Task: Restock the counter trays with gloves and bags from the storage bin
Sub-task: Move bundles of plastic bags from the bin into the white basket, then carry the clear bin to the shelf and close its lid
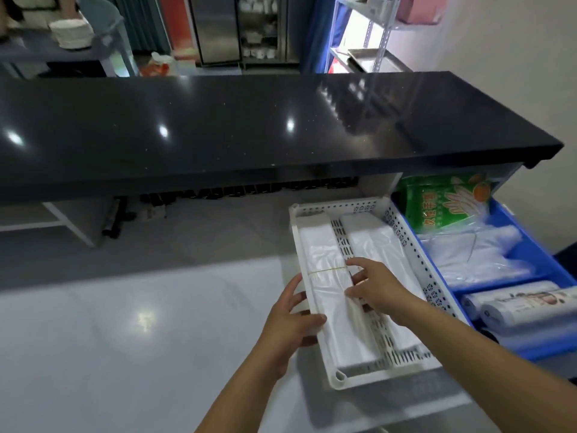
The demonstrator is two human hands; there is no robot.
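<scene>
A white perforated tray lies on the grey lower counter. Inside it are two long stacks of white plastic bags: a left bundle tied with a thin rubber band, and a right stack. My left hand grips the tray's left wall and the near part of the left bundle. My right hand rests on that bundle's right edge at the rubber band. To the right stands the blue storage bin, which holds a green glove packet, loose clear bags and bag rolls.
A glossy black raised counter runs across the back, overhanging the lower grey worktop. Metal shelving and a steel cabinet stand beyond. A stack of white plates sits far left.
</scene>
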